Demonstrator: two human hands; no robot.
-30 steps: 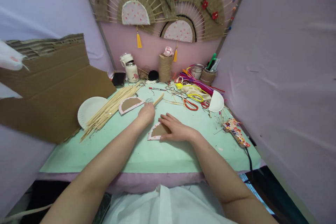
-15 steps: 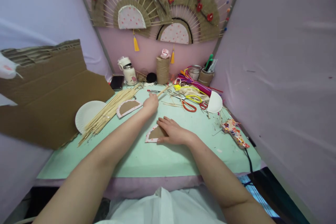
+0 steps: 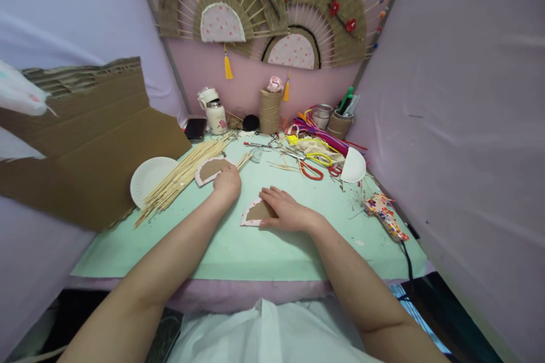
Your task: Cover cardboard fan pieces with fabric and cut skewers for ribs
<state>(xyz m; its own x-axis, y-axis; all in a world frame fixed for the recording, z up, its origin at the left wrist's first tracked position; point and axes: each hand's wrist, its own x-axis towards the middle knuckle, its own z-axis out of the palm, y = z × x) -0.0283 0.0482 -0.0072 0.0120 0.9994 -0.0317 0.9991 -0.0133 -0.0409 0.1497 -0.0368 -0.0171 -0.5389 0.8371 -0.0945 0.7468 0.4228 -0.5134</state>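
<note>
My left hand (image 3: 227,184) is closed around a few thin bamboo sticks (image 3: 244,160), whose tips point up and away past the fingers. It sits at the right edge of a half-round cardboard piece (image 3: 212,168) with a pink-spotted white fabric border. My right hand (image 3: 284,210) lies flat with fingers extended, resting on a second half-round cardboard piece (image 3: 256,212) with the same border and covering its right part. To the left lies a large bundle of bamboo sticks (image 3: 183,177), across the edge of a white paper plate (image 3: 149,177).
Scissors (image 3: 313,169) and coloured pipe cleaners (image 3: 317,135) lie at the back right. A white half-disc (image 3: 353,165) and a patterned glue gun (image 3: 385,215) with a cord are farther right. A big cardboard sheet (image 3: 93,153) leans at left; a twine spool (image 3: 269,110) stands behind.
My left hand has drawn back toward me and to the left with the sticks, next to the left cardboard piece. My right hand stays on its piece; the view has shifted slightly.
</note>
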